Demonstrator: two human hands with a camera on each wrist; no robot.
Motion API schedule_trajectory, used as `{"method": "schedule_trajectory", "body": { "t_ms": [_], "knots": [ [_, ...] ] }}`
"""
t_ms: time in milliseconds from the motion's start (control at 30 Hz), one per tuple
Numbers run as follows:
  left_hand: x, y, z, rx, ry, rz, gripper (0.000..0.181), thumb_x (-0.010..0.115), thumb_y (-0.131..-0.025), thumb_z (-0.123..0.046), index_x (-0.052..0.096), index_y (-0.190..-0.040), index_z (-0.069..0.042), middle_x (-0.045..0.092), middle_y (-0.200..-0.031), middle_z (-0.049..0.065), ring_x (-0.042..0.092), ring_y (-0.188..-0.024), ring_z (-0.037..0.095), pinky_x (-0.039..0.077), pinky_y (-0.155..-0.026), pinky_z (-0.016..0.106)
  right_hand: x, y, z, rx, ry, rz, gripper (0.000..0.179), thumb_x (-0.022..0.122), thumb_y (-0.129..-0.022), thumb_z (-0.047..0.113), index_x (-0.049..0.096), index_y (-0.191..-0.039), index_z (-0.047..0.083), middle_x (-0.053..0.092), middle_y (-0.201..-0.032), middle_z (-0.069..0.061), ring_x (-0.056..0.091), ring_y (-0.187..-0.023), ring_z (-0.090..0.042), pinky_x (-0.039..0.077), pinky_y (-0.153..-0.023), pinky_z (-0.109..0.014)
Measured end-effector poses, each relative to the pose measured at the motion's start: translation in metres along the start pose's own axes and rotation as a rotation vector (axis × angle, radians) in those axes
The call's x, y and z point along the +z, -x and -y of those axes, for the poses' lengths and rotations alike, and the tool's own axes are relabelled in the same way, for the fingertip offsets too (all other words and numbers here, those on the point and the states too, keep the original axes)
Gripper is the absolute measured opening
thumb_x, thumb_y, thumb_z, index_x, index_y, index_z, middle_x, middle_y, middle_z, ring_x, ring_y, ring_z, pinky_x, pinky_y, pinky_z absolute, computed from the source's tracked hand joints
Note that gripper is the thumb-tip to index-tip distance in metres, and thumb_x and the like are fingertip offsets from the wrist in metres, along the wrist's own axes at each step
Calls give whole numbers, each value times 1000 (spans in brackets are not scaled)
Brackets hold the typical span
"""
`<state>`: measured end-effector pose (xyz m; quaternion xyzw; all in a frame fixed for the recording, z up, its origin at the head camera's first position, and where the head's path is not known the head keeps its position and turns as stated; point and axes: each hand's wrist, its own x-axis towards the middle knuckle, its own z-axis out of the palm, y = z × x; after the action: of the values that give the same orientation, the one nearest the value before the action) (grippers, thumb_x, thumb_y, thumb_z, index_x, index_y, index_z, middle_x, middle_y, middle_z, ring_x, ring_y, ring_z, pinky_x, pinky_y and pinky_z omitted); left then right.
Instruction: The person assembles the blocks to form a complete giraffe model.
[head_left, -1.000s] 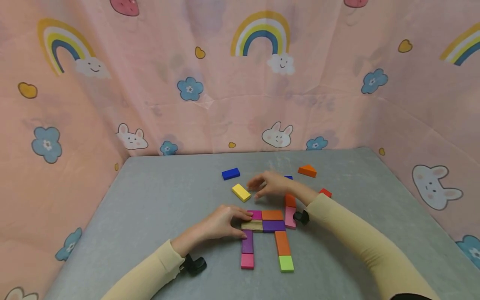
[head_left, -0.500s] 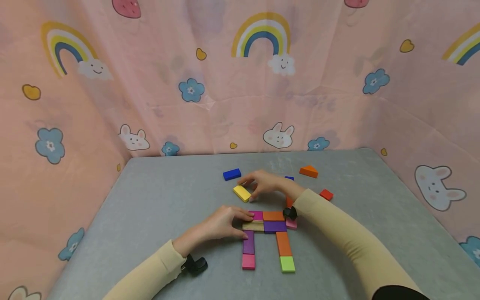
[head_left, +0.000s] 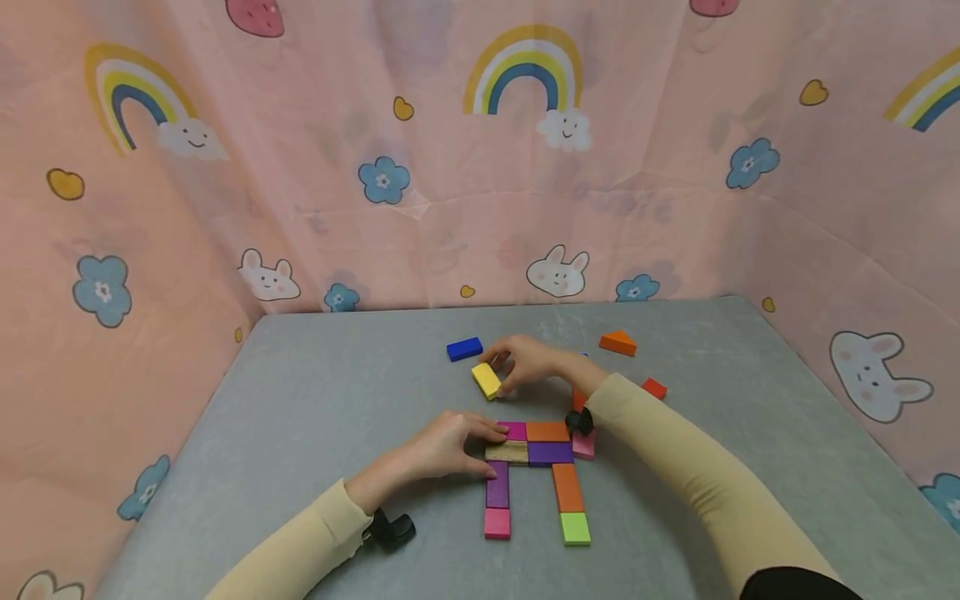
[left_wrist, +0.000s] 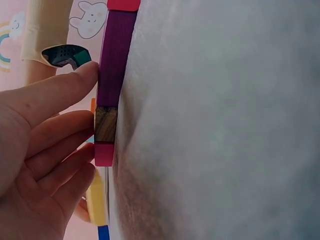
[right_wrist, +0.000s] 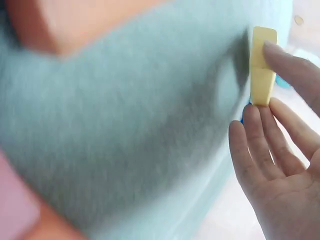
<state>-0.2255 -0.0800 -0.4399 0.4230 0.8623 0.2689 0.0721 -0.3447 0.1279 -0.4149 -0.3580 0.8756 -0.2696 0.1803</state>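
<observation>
Pinched between the thumb and fingers of my right hand (head_left: 528, 358) is a yellow rectangular block (head_left: 486, 381), tilted near the table in the right wrist view. My left hand (head_left: 444, 446) rests its fingertips along the left side of a flat block figure. Its thumb touches a purple block (left_wrist: 115, 57); other fingers lie against a wood-grain block (left_wrist: 106, 124) and a magenta block (left_wrist: 104, 154). The figure also has an orange block (head_left: 547, 431) and a violet block (head_left: 551, 452) on top, with legs ending in a pink block (head_left: 497, 524) and a lime block (head_left: 575, 529).
A blue block (head_left: 465, 349) lies just beyond the yellow one. Toward the back right are an orange triangular block (head_left: 618, 342) and a red block (head_left: 655, 388). The right forearm partly covers a column with a pink block (head_left: 583, 447) beside the figure.
My right hand has moved left to the yellow block, taken hold of it and turned it slightly. The left hand has stayed on the figure.
</observation>
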Motion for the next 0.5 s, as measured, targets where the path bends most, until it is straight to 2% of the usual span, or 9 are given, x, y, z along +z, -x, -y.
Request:
{"method": "schedule_trajectory", "body": {
  "t_ms": [133,333,500],
  "knots": [
    [0,-1,0,2,-3,-3,47,79,-77,-31,68,-119,-14,65,-123,0,58,-117,12,46,-99,30,-14,12,-11,17,-51,-87,61,81,-74,18,57,-128,2,60,-121,-13,57,-112,-29,51,-93,-38],
    [1,0,1,-1,5,-6,47,79,-77,-31,68,-119,-15,65,-123,0,58,-117,12,46,-99,32,-37,39,-34,100,-126,-192,63,80,-76,15,54,-131,0,57,-128,-16,54,-116,-33,47,-98,-45],
    [2,1,1,-1,10,-9,47,79,-77,-31,68,-120,-15,64,-124,0,57,-118,13,45,-100,32,-46,60,-56,157,-151,-278,64,79,-76,12,52,-132,-1,55,-130,-20,53,-118,-38,46,-97,-47]
  ]
}}
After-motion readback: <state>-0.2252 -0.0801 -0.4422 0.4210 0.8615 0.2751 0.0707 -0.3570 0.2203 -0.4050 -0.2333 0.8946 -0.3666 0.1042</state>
